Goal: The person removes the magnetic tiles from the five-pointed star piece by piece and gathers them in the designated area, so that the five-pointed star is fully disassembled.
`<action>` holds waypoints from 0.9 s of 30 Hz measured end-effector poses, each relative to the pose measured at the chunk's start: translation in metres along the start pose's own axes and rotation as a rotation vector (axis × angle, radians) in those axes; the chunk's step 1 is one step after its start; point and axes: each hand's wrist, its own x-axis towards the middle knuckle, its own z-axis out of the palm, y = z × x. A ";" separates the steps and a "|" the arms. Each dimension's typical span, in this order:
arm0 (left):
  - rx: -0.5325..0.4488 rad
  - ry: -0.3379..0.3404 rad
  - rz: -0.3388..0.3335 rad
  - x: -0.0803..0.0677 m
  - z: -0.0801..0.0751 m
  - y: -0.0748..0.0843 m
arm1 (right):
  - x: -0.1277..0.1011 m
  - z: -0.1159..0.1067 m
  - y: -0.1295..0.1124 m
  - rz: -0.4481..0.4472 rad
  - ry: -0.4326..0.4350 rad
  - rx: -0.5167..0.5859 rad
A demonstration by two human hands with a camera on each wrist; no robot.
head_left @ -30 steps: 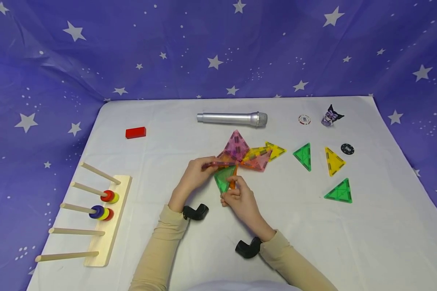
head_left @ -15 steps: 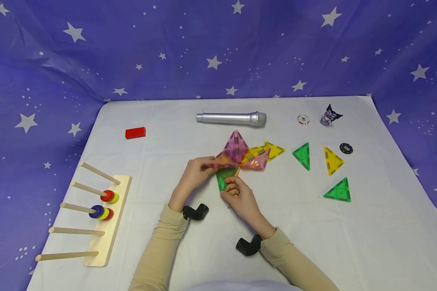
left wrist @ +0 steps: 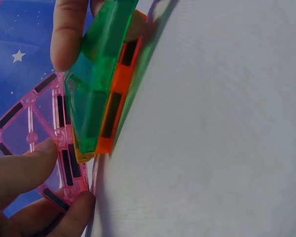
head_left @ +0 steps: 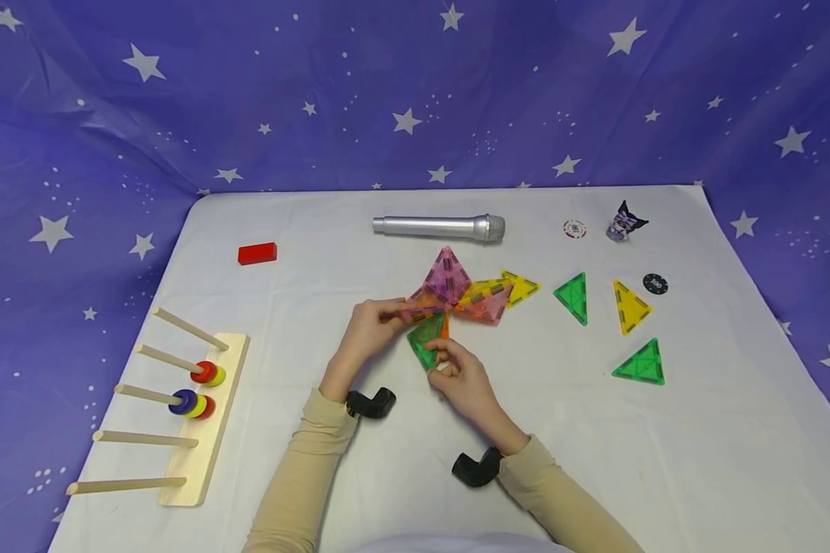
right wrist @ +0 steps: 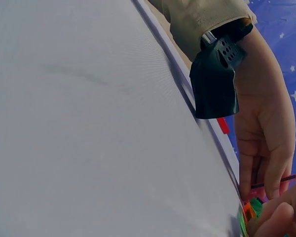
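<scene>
Translucent magnetic tiles join into a star-like cluster at mid-table. On its left side my left hand [head_left: 368, 336] pinches a pink magnetic tile [left wrist: 28, 118] between thumb and fingers. My right hand [head_left: 465, 380] pinches the lower part of a green triangular magnetic tile [head_left: 423, 335] at the cluster's near side. The left wrist view shows the green tile tilted up beside an orange tile [left wrist: 119, 81]. A pink-purple point [head_left: 447, 275] rises at the back of the cluster. Yellow [head_left: 483, 291] and pink-red tiles [head_left: 487, 309] extend right. My right fingertips partly hide the green tile.
Loose green [head_left: 576, 298] and yellow triangles [head_left: 631, 307] lie right, near poker chips [head_left: 655, 284] and a small figurine [head_left: 624, 223]. A silver microphone [head_left: 436, 227] lies behind; a red block [head_left: 257, 253] is back left. A wooden peg rack [head_left: 207, 430] holds rings.
The green tile shifts and tilts slightly under my right hand, first inward, then back outward. My left hand stays almost in place on the pink tile.
</scene>
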 end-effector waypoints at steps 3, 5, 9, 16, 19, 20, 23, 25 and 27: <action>-0.010 0.006 -0.018 -0.001 0.000 0.000 | -0.001 -0.002 0.003 0.013 0.004 0.010; -0.016 0.011 -0.025 -0.001 0.000 0.000 | -0.003 -0.003 0.004 0.012 0.011 0.010; -0.023 0.012 -0.026 0.000 0.001 -0.001 | -0.007 -0.005 0.004 0.007 0.022 0.006; -0.030 0.000 -0.025 0.000 0.000 0.000 | -0.006 -0.007 0.003 -0.002 0.074 0.036; -0.020 -0.002 -0.018 0.000 0.000 0.000 | -0.003 -0.008 0.004 -0.013 0.091 0.040; -0.014 0.000 -0.014 0.000 0.000 0.000 | -0.002 -0.007 0.004 -0.020 0.090 0.039; -0.007 0.004 -0.001 0.000 0.000 -0.001 | 0.002 -0.007 0.006 -0.046 0.093 0.039; -0.007 0.000 0.003 0.000 0.000 -0.001 | 0.004 -0.007 0.006 -0.067 0.104 0.030; -0.012 -0.005 -0.004 0.000 -0.001 -0.001 | 0.006 -0.007 0.007 -0.080 0.116 0.022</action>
